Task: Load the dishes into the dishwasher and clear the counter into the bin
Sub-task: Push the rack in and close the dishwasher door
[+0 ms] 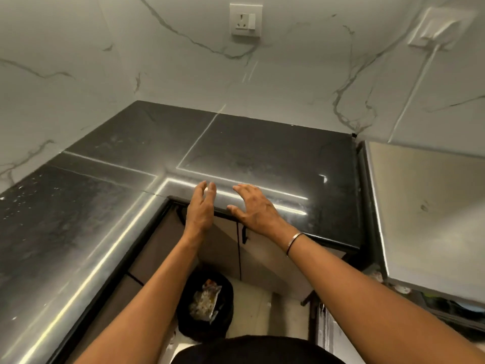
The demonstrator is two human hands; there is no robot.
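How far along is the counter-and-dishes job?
Done, apparently: the counter shows no dishes or litter, and the bin below holds wrappers. In hand: nothing; the left hand and right hand are open at the counter's edge. Left: perhaps the pale specks at the counter's left end; whether dishes got loaded is not visible.

Both arms outstretched, left grip (200, 206) and right grip (253, 208) relaxed.

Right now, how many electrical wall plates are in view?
2. One wall plate on the back wall; a second plate on the right-hand wall, blurred. More may sit out of frame.
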